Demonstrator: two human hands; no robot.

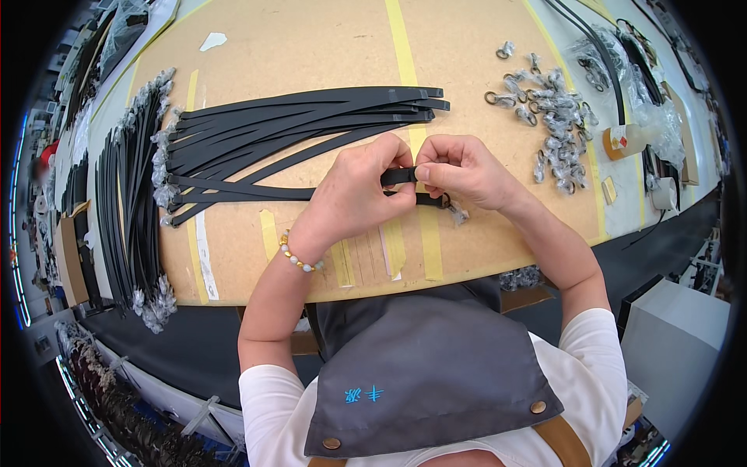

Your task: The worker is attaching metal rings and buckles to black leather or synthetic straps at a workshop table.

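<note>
While both pinch one flat black strap (pixel 399 177), left hand (pixel 354 194), right hand (pixel 465 170), shiny metal clasps (pixel 552 117) nearby.

You have one flat, narrow black strap (pixel 398 177) of leather-like material pinched between the fingertips (pixel 405 173) of both hands. Its short visible end lies level, bridging your two thumbs. The strap loops back under your fingers, and a small silver metal clasp (pixel 455 210) hangs at its end, just below your right-hand fingers.
</note>
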